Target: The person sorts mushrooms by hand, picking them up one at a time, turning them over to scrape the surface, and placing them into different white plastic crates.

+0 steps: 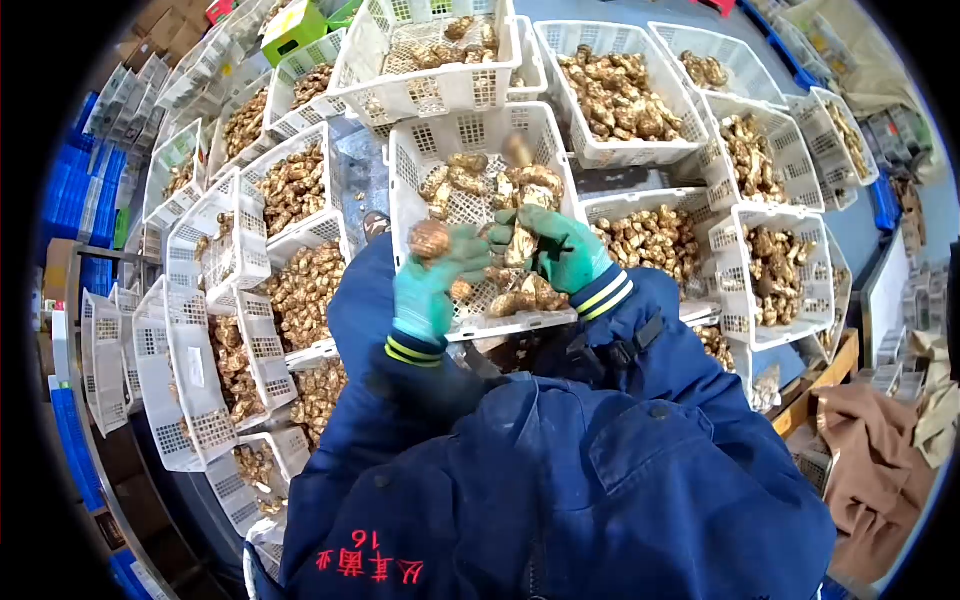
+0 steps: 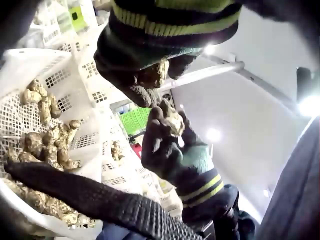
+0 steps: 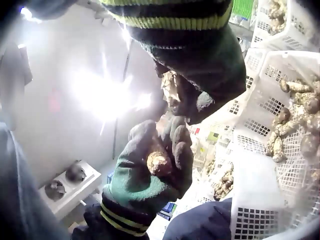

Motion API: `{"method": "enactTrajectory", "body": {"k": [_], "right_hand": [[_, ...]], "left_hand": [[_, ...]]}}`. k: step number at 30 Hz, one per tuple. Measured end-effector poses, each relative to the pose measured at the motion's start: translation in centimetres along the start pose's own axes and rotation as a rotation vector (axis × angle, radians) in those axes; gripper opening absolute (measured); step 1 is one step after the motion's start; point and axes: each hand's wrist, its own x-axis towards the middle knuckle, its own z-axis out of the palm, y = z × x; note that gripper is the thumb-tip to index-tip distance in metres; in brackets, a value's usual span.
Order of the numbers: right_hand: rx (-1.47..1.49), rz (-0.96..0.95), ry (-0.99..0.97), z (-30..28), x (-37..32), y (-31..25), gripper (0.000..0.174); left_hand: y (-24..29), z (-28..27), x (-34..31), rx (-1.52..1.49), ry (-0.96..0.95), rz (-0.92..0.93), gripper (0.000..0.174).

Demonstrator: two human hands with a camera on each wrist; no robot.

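Observation:
Both hands wear green gloves and meet above a white mesh crate point(image 1: 403, 190) partly filled with mushrooms point(image 1: 468, 172). The left hand point(image 1: 440, 285) grips a mushroom with a round brown cap point(image 1: 430, 240); its cap end point(image 3: 160, 164) shows in the palm in the right wrist view. Close beside it, the right hand point(image 1: 570, 252) pinches a pale, mottled mushroom point(image 1: 520, 246), seen also as a light piece point(image 2: 174, 123) in the left wrist view. The fingertips of the two hands nearly meet. A blurred brown shape point(image 1: 518, 150) is over the crate's far part.
More white crates of mushrooms stand left point(image 1: 300, 290) and right point(image 1: 650, 240). Another crate point(image 1: 430, 95) rests at the work crate's far edge. A green box point(image 1: 293, 32) is at the back left, and a brown cloth point(image 1: 875, 470) lies at the right. A dark strap point(image 2: 100, 197) crosses the left wrist view.

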Motion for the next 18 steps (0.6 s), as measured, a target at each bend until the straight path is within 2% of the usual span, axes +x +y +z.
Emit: {"method": "enactTrajectory", "body": {"k": [3, 6, 9, 12, 13, 16, 17, 18], "right_hand": [[0.092, -0.009, 0.043, 0.0, -0.6, -0.2, 0.038], [0.096, 0.039, 0.055, -0.8, -0.5, 0.0, 0.039], [0.149, 0.059, 0.06, -0.8, -0.5, 0.1, 0.039], [-0.014, -0.031, 0.021, 0.0, -1.2, -0.6, 0.039], [-0.286, -0.222, -0.042, -0.2, -1.2, -0.4, 0.035], [-1.098, -0.75, -0.178, -1.1, -0.9, -1.4, 0.03], [-1.046, -0.899, -0.26, -1.2, -0.4, -1.6, 0.026], [-1.115, -0.88, -0.245, -1.2, -0.4, -1.7, 0.027]], "left_hand": [[0.5, -1.9, 0.0, -0.216, -0.141, -0.044, 0.047], [-0.3, -3.4, 0.3, -0.199, -0.245, -0.03, 0.06], [-0.1, -2.3, -0.4, -0.203, -0.188, -0.063, 0.059], [-0.7, -2.8, 0.2, -0.319, -0.233, -0.122, 0.057], [-0.5, -2.8, 0.4, -0.365, -0.324, -0.124, 0.055], [-0.4, -2.4, 0.1, -0.327, -0.364, -0.063, 0.061], [-0.2, -2.3, 0.1, -0.286, -0.366, -0.088, 0.062], [-0.2, -2.3, 0.2, -0.286, -0.384, -0.069, 0.06]]}}
